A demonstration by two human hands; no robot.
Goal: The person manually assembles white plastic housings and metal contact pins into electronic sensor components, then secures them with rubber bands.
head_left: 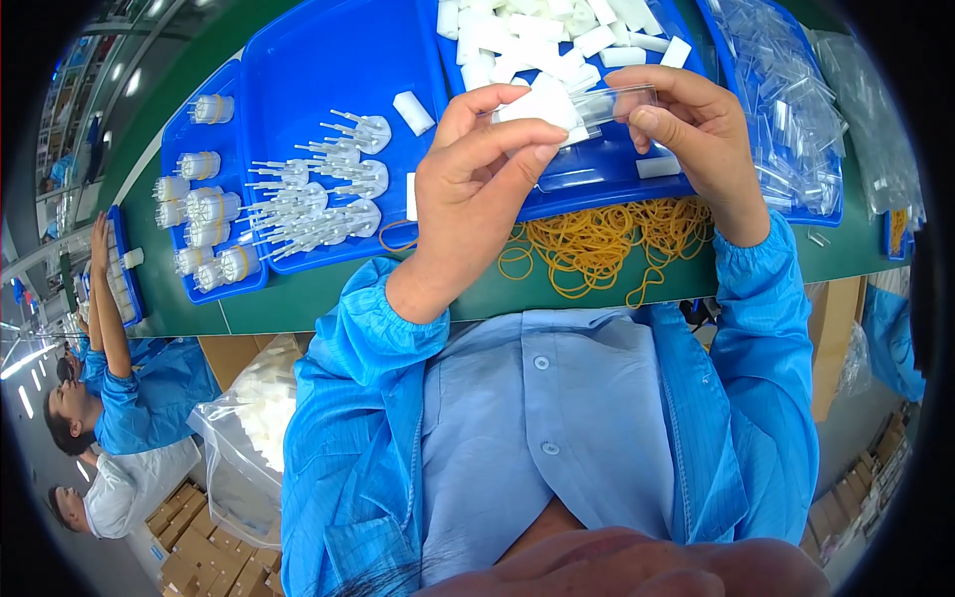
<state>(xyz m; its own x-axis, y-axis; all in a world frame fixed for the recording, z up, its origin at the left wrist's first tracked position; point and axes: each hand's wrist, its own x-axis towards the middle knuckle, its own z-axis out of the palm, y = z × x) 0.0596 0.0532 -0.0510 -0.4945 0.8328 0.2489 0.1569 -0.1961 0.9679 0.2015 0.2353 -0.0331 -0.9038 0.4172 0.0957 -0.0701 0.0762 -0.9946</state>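
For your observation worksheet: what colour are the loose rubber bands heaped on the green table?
The rubber bands are yellow-orange, seen clearly in the head view.

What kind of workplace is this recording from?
Probably a factory assembly or packing line. Blue trays on a green bench hold batches of small white plastic parts, the left hand and right hand work one piece, and a co-worker alongside wears the same blue smock.

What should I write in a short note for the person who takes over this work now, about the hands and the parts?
Left hand: fingers pinch a small white foam block.
Right hand: fingers hold a clear plastic sleeve against the block; the block seems partly in.
Parts: white foam blocks heaped in the blue plastic tray; clear sleeves piled at right; yellow rubber bands on the green table.
Done: banded bundles in the left tray.
Left: many loose blocks and sleeves.
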